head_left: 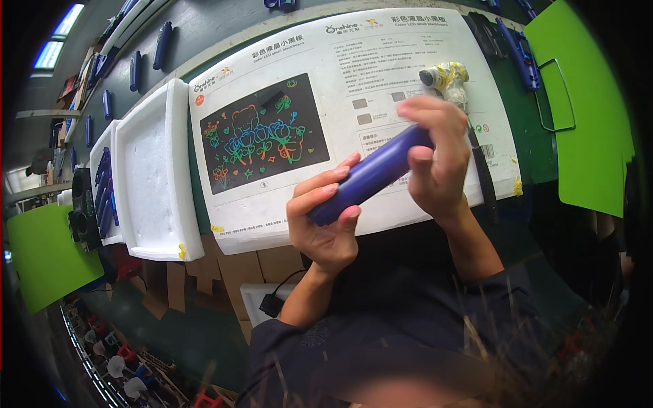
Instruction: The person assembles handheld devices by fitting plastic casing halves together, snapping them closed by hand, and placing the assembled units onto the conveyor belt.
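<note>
My left hand [323,221] is wrapped round the lower end of a smooth, dark blue elongated casing [381,165], thumb on the near side and fingers on the far side. The casing slants up to the right above a printed cardboard sheet [272,197]. At its upper end is my right hand [439,153], smeared by motion, with fingers and thumb apart; whether the palm touches that end is hard to tell. Just beyond the right hand lies a hammer [449,76], its head wrapped in clear and yellow tape, its black handle running toward me.
On the left stands a white foam tray [153,177], beside a second tray [102,146] holding several blue pieces. More blue casings [162,46] lie along the far left surface. Green panels [578,88] flank both sides. Flattened cardboard [252,275] is below the table edge.
</note>
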The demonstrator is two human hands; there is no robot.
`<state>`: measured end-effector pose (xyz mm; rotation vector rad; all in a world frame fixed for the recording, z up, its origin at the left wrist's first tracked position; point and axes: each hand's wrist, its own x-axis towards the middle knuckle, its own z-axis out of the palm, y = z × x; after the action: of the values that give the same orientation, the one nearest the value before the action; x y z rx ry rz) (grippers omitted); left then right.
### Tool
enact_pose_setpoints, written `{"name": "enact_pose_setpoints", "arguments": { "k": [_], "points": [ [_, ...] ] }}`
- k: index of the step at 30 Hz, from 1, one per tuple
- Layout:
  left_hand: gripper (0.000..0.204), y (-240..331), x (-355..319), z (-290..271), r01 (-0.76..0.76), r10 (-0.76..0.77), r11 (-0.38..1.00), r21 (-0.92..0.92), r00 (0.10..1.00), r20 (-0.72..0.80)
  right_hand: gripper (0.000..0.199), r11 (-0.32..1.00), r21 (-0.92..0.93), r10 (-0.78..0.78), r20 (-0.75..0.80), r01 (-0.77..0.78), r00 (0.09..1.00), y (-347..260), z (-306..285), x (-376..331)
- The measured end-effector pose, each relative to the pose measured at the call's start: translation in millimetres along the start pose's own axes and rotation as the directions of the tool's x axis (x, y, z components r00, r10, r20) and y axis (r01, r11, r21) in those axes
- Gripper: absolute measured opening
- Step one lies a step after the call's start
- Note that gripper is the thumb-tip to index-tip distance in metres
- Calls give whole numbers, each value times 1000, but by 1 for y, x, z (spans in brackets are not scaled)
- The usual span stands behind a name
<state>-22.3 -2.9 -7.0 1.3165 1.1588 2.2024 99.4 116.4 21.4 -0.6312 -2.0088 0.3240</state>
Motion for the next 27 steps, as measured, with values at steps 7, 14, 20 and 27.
{"name": "enact_pose_setpoints", "arguments": {
  "k": [7,14,20,27],
  "points": [
    [42,7,-11,-2,206,-210,977,-51,974,-87,49,54,788,527,499,-613,688,-34,-9,-27],
    [39,27,-3,3,692,-699,704,-160,715,20,69,476,570,456,491,-670,742,-40,1,-13],
    [37,26,2,-9,680,-688,702,-209,724,44,75,623,459,423,483,-633,766,-56,17,6],
    [37,13,25,-44,512,-497,855,85,854,-152,66,829,344,187,572,-440,799,-38,96,69]
  ]
}}
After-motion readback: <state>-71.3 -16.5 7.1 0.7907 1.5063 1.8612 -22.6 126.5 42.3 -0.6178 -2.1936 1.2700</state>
